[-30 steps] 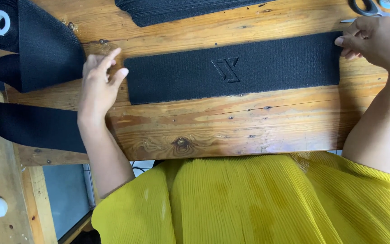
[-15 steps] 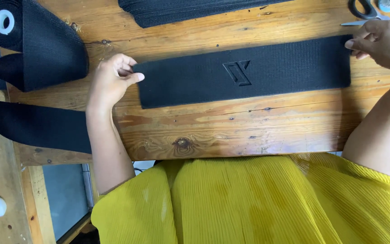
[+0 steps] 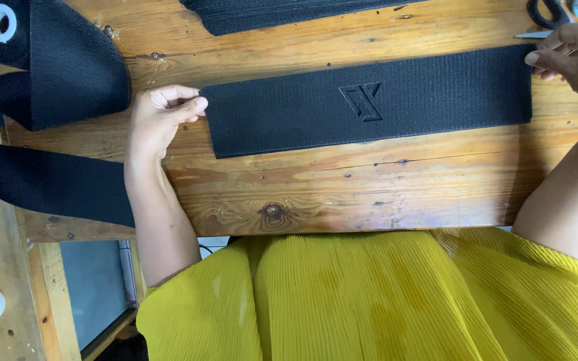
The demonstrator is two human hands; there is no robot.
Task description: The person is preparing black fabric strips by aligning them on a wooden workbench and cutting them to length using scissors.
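Observation:
A cut strip of wide black elastic band (image 3: 369, 103) with an embossed emblem lies flat across the wooden table (image 3: 342, 187). My left hand (image 3: 162, 117) pinches the strip's left end between thumb and fingers. My right hand (image 3: 573, 57) grips the strip's right end at its top corner. The strip is stretched straight between both hands.
A roll of the same black band (image 3: 41, 60) sits at the far left, its tail (image 3: 48, 180) trailing over the table's left edge. A stack of cut black strips (image 3: 289, 10) lies at the top. Scissors (image 3: 550, 17) rest at the top right. My yellow garment fills the bottom.
The strip has shifted right across the table with my right hand. My left hand went from lying flat beside the strip to pinching its left end.

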